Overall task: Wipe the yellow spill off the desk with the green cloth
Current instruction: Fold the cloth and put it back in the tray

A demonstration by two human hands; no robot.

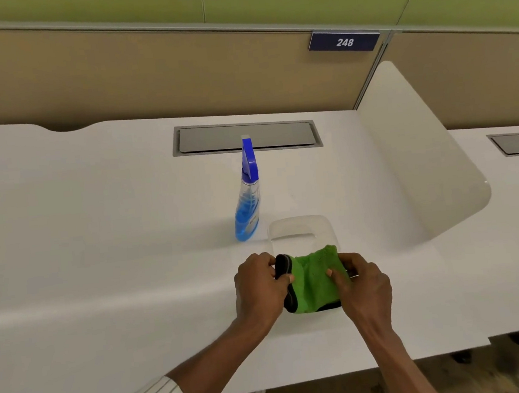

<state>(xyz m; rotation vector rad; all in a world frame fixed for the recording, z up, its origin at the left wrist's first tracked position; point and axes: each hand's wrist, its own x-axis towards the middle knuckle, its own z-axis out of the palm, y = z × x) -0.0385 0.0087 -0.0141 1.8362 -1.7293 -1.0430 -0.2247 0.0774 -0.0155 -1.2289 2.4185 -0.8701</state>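
Observation:
The green cloth (315, 278), edged in black, is held up between both hands just above the white desk (116, 273). My left hand (257, 286) pinches its left black edge. My right hand (366, 284) grips its right side, thumb pressed on the green face. The cloth hangs over the near end of a clear plastic container (299, 229). No yellow spill shows anywhere on the desk.
A blue spray bottle (248, 207) stands upright just behind and left of the container. A grey cable hatch (246, 135) is set in the desk farther back. A white rounded divider (419, 155) rises on the right. The desk's front edge runs below my wrists.

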